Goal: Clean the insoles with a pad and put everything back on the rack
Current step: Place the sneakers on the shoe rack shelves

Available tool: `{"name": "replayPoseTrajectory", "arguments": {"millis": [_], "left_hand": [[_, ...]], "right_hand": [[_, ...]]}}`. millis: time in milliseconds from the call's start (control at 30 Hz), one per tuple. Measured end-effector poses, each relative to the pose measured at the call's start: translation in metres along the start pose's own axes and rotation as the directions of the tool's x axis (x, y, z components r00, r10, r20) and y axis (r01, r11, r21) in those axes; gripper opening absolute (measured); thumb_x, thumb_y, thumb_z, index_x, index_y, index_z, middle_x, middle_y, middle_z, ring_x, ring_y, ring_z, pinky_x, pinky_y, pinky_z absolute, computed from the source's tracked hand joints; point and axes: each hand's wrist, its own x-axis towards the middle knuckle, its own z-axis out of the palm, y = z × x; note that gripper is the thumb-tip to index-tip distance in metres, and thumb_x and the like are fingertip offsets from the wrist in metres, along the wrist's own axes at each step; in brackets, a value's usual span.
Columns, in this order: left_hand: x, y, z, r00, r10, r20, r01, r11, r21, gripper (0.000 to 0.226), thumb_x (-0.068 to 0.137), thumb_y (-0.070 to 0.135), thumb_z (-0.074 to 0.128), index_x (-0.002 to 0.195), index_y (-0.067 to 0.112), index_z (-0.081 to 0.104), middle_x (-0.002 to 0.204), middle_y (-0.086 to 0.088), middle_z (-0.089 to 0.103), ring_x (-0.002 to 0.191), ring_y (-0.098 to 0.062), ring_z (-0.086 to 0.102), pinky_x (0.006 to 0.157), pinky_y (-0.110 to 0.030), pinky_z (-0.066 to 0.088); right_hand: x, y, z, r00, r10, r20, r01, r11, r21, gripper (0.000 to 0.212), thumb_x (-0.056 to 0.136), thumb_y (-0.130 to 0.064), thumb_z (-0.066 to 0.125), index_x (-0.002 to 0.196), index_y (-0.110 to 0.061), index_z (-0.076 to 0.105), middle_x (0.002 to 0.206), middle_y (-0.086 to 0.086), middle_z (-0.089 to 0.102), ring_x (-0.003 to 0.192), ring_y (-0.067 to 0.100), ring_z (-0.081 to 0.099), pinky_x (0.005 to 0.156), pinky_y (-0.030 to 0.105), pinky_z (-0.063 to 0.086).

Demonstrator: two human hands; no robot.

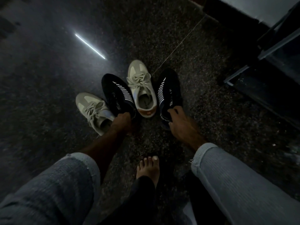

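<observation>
Head view, nearest first: two forearms in pale ribbed sleeves with frayed cuffs reach forward, and one bare foot stands between them on the floor, a dark, speckled, polished stone with a thin joint line running across it.

Beyond lie four shoes, two pairs, side by side and close together. Left hand grips the heel collar of the left dark knit shoe, its fingers curled round the rim. Right hand holds the heel opening of the right dark knit shoe, fingers hooked into the collar. Both dark shoes are slip-on shaped with a row of white stripes on the side and white lettering too blurred to read.

Two pale lace-up sneakers alternate with them: one at far left, partly behind the left wrist, and one between the dark shoes, its mouth open with a grey insole showing inside and an orange patch at the heel.

Farther off, a bright light streak reflects on the floor, and a dark metal-edged rack stands at upper right.
</observation>
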Motion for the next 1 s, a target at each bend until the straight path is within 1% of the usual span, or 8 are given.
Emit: {"name": "replayPoseTrajectory", "arguments": {"millis": [33, 67, 133, 333, 600, 833, 933, 1000], "left_hand": [[-0.006, 0.009, 0.012, 0.994, -0.109, 0.003, 0.107, 0.971, -0.216, 0.051, 0.103, 0.024, 0.017, 0.152, 0.017, 0.005, 0.159, -0.009, 0.012, 0.144, -0.036, 0.012, 0.114, -0.052, 0.016], [-0.014, 0.005, 0.001, 0.991, -0.126, 0.033, 0.130, 0.964, -0.230, 0.051, 0.103, 0.024, 0.017, 0.152, 0.017, 0.005, 0.159, -0.009, 0.012, 0.145, -0.036, 0.012, 0.114, -0.052, 0.016], [-0.019, 0.007, 0.001, 0.992, -0.120, -0.045, 0.108, 0.972, -0.207, 0.051, 0.103, 0.024, 0.016, 0.152, 0.018, 0.005, 0.160, -0.009, 0.012, 0.145, -0.035, 0.011, 0.114, -0.051, 0.015], [-0.020, 0.008, -0.004, 0.997, -0.078, -0.007, 0.076, 0.989, -0.129, 0.051, 0.103, 0.023, 0.016, 0.152, 0.018, 0.007, 0.160, -0.008, 0.013, 0.145, -0.036, 0.011, 0.114, -0.052, 0.014], [-0.022, 0.007, -0.017, 0.995, -0.090, -0.038, 0.078, 0.966, -0.245, 0.051, 0.102, 0.022, 0.016, 0.152, 0.016, 0.009, 0.160, -0.009, 0.015, 0.145, -0.037, 0.016, 0.113, -0.055, 0.016], [-0.026, 0.008, -0.026, 0.998, -0.040, -0.043, 0.029, 0.972, -0.233, 0.052, 0.100, 0.023, 0.017, 0.152, 0.015, 0.010, 0.159, -0.011, 0.017, 0.142, -0.038, 0.020, 0.112, -0.053, 0.020], [-0.043, 0.012, -0.032, 0.991, -0.033, 0.131, 0.047, 0.993, -0.112, 0.052, 0.101, 0.022, 0.017, 0.152, 0.014, 0.007, 0.159, -0.012, 0.014, 0.143, -0.039, 0.017, 0.113, -0.053, 0.019], [-0.054, 0.020, -0.087, 0.992, 0.044, 0.121, -0.029, 0.992, -0.122, 0.051, 0.100, 0.020, 0.016, 0.149, 0.008, 0.013, 0.155, -0.017, 0.021, 0.139, -0.043, 0.024, 0.111, -0.057, 0.024]], "right_hand": [[0.000, 0.000, -0.003, 0.999, -0.014, -0.035, 0.014, 1.000, 0.023, 0.045, 0.095, -0.023, 0.051, 0.138, -0.017, 0.039, 0.148, 0.008, 0.026, 0.111, 0.037, 0.055, 0.093, 0.047, 0.047], [0.000, -0.001, -0.006, 0.997, -0.039, -0.064, 0.042, 0.998, 0.040, 0.045, 0.094, -0.022, 0.052, 0.138, -0.017, 0.040, 0.147, 0.007, 0.028, 0.110, 0.035, 0.055, 0.091, 0.046, 0.048], [-0.001, -0.002, -0.013, 0.990, -0.098, -0.104, 0.104, 0.993, 0.061, 0.047, 0.093, -0.021, 0.055, 0.138, -0.017, 0.041, 0.146, 0.005, 0.030, 0.110, 0.033, 0.056, 0.090, 0.044, 0.049], [0.005, -0.034, -0.043, 0.953, -0.212, -0.214, 0.221, 0.975, 0.015, 0.048, 0.091, -0.026, 0.059, 0.135, -0.018, 0.043, 0.140, 0.006, 0.039, 0.110, 0.031, 0.057, 0.085, 0.044, 0.052], [0.028, -0.098, -0.100, 0.916, -0.371, -0.155, 0.398, 0.892, 0.214, 0.083, 0.083, -0.011, 0.069, 0.151, -0.022, 0.021, 0.158, 0.002, 0.016, 0.140, 0.027, 0.034, 0.108, 0.044, 0.039], [0.025, -0.076, -0.145, 0.936, -0.287, -0.205, 0.324, 0.928, 0.182, 0.049, 0.070, -0.020, 0.080, 0.112, -0.013, 0.057, 0.125, 0.008, 0.051, 0.107, 0.027, 0.058, 0.092, 0.041, 0.049], [0.017, -0.045, -0.154, 0.942, -0.275, -0.193, 0.294, 0.953, 0.076, 0.051, 0.067, -0.013, 0.081, 0.113, -0.008, 0.058, 0.123, 0.014, 0.051, 0.109, 0.030, 0.055, 0.090, 0.036, 0.045], [0.011, -0.022, -0.154, 0.950, -0.249, -0.187, 0.261, 0.964, 0.043, 0.053, 0.066, -0.009, 0.081, 0.115, -0.005, 0.058, 0.123, 0.016, 0.051, 0.111, 0.032, 0.053, 0.089, 0.035, 0.042]]}}
